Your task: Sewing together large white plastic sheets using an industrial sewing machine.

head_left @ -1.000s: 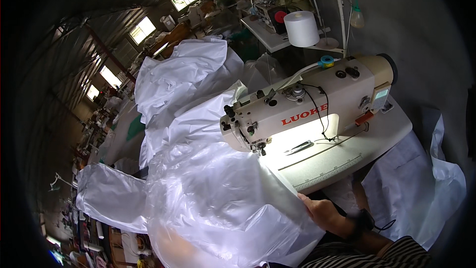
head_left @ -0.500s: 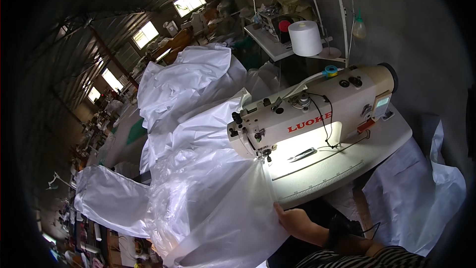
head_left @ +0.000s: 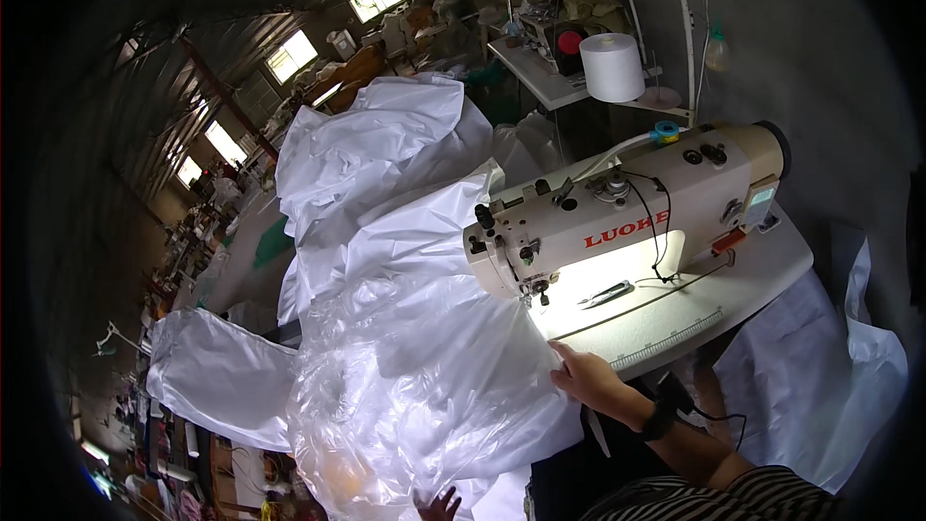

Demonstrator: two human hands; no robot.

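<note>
Nearest the lower edge, the fingertips of the left hand (head_left: 436, 503) are peeking out from under one clear plastic bag (head_left: 405, 405); the rest of that hand is hidden, so whether it is gripping anything cannot be told. Just beyond, the right hand (head_left: 590, 378), wearing one dark wristband (head_left: 662, 419), is lying flat with fingers spread, uncurled, pressing the edge of the white fabric (head_left: 502, 367) at the near rim of the sewing table (head_left: 772, 265). The fabric is draping off the table's left side, bunched beneath the transparent bag.

One cream sewing machine (head_left: 627, 212) is standing on the table, its lamp lighting the bed under the needle, where one pair of small snips (head_left: 606, 293) is lying. More white fabric is piling up behind and left of the machine (head_left: 376, 150). Farther back, one large white thread cone (head_left: 612, 68) is sitting on a stand. Three bright windows (head_left: 291, 56) are showing in the far wall.
</note>
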